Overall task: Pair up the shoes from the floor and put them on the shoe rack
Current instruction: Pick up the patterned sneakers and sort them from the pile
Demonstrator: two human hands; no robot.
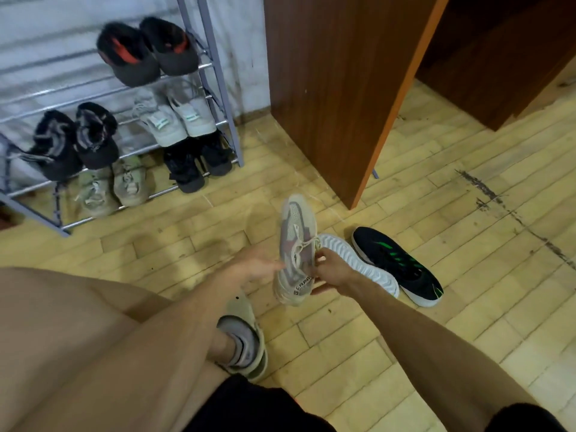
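A beige sneaker point(296, 244) with grey-pink panels and pale laces hangs above the floor, toe pointing away. My right hand point(332, 271) is shut on its right side near the laces. My left hand point(257, 263) is blurred, with its fingertips at the sneaker's left edge; whether it grips the shoe is unclear. To the right on the floor lies a black sneaker with green stripes point(402, 266), and its mate point(358, 265) lies tipped on its side with the white sole showing. The metal shoe rack point(218, 73) stands at the upper left.
The rack holds several pairs: black-and-red slippers point(146, 51), white sneakers point(174, 120), dark fur boots point(74, 141), beige sneakers point(112, 185) and black shoes point(196, 163). A brown wooden cabinet panel point(336, 88) stands right of it. My foot in a sandal point(246, 344) rests on the wood floor.
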